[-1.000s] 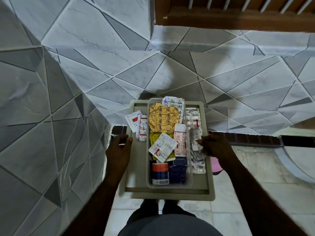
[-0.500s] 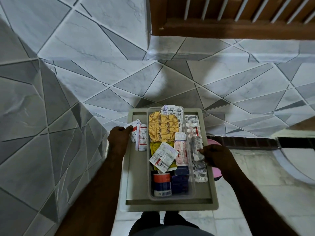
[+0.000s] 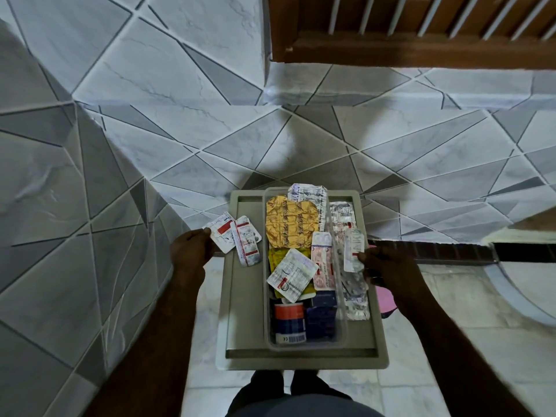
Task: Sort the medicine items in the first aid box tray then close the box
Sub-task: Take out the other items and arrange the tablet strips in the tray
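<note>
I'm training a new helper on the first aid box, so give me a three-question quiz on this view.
1. True or false: the gold strip lies inside the clear bin.
2. Which hand touches the white strip with a red patch? A left B right
3. Fill in: the orange-and-blue roll sits at the bin's ____ end, nearest the person.

Key: 1 true; 2 A, the left hand; 3 near.

Barcode and a small "CE"-type mark visible on the white label at the base of the orange-and-blue roll [image 3: 289, 323] in the clear inner tray [image 3: 343, 332]. Printed lines present on the blister strips [image 3: 291, 273], too small and blurred to read. No other legible text, numbers or brands.
</note>
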Demonstrator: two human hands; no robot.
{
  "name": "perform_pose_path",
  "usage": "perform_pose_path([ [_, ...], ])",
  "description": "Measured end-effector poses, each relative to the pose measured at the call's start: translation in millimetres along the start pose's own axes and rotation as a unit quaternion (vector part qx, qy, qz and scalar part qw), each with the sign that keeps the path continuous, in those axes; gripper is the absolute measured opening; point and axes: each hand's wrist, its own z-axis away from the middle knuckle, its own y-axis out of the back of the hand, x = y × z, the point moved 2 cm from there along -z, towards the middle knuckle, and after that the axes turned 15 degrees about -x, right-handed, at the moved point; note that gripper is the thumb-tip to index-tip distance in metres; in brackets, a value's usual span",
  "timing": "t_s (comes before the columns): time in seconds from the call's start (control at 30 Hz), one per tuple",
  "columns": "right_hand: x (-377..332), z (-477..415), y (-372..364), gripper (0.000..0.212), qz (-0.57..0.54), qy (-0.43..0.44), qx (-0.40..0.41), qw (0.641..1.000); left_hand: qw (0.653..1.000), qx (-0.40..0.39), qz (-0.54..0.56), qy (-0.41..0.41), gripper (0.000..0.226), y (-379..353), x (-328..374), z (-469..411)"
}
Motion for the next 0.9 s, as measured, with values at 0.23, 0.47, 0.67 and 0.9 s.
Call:
perform_pose_path([
  [0.23, -19.2, 10.6, -6.3, 0.012, 0.003, 0.044, 0.000, 0.999, 0.998, -0.005, -0.047, -0.034, 0.020, 7.3, -1.4, 13.5],
  [0.47, -22.3, 13.9, -14.2, 0.005, 0.015, 0.042, -0.005, 0.999, 0.938, 0.010, -0.259, -0.232, 0.018, -19.1, 15.4, 43.5],
  [0.67, -25.2, 19.8, -19.0, 0.002, 0.008, 0.054, -0.016, 0.998, 0.949, 0.048, -0.206, -0.234, 0.017, -11.1, 18.9, 42.4],
  [0.9, -30.5, 31.7, -31.4, 0.006, 0.112, 0.021, -0.129, 0.985, 0.991, -0.042, -0.015, -0.129, 0.013, -5.2, 38.8, 85.0],
])
